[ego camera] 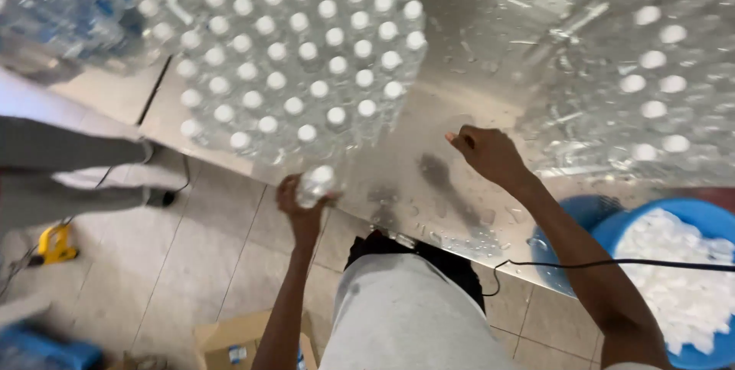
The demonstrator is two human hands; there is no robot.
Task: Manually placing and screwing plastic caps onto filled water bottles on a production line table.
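A small clear plastic bottle with a white cap [315,184] sits in the left hand [300,205], whose fingers are wrapped around its body, holding it tilted just at the near edge of the shiny metal desk [475,48]. The bottle is right below the big cluster of capped bottles [298,56] that stands on the desk, close to the cluster's nearest row but apart from it as far as can be seen. To the right of the held bottle, the right hand [488,154] hovers over a bare, wet patch of the desk with its fingers curled loosely inward; whether they pinch anything small cannot be told. Water droplets [452,236] speckle the desk between the two hands and toward its near edge. Further right of the held bottle, a second mass of capped bottles [651,71] covers the far right part of the desk. Below that, beyond the desk's edge, a blue tub [708,221] holds a heap of white caps [677,278], and a thin black cable [612,265] runs across in front of it. Left of the held bottle, on the tiled floor [153,263], stand another person's legs in grey trousers [69,171], with a yellow object [55,243] near them. Beneath the held bottle, a brown cardboard box [233,339] rests on the floor.
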